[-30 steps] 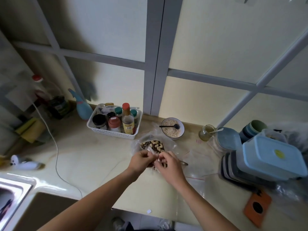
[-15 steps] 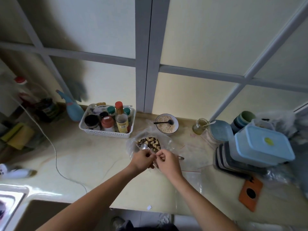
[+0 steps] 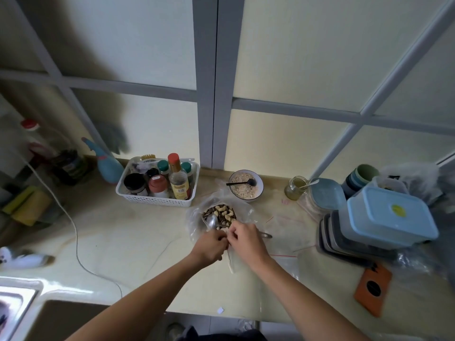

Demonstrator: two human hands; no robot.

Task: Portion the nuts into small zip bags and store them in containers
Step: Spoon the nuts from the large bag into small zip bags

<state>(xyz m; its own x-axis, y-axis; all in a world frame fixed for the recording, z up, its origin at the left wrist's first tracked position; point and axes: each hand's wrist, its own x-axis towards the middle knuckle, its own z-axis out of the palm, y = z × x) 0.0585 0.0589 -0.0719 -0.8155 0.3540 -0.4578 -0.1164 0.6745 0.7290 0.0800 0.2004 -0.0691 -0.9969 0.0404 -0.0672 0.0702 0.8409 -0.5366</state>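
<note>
Seen from above, at centre frame: left hand (image 3: 209, 244) and right hand (image 3: 246, 238) close together, fingers curled, pinching the top edge of a small clear zip bag (image 3: 234, 263) that hangs pale and thin below the knuckles; contents of that bag too hidden to tell. Just above the hands, a larger crinkled clear plastic bag (image 3: 197, 217) lying open on the counter, holding pale curved nuts (image 3: 222, 212) mixed with dark striped seeds, with a shiny metal spoon (image 3: 211, 221) resting bowl-first in it, handle end poking out to the right of the right hand. Glossy cream stone countertop (image 3: 123, 242) underneath. To the right of the hands, flat clear zip bags with red seal lines (image 3: 283, 254). At right of frame, a stack of rectangular plastic containers (image 3: 391, 215), pale blue lid on top, dark grey lids beneath. Upper centre, a round white bowl (image 3: 246, 184) of grainy oat-like flakes with a black spoon. Left of it, a white perforated basket (image 3: 157, 199) packed with bottles and jars. Right of the bowl, a small glass jar (image 3: 295, 188). Lower right, a flat orange rectangular object (image 3: 373, 289). A thin white cord (image 3: 73, 232) curving down the left side of the counter.
</note>
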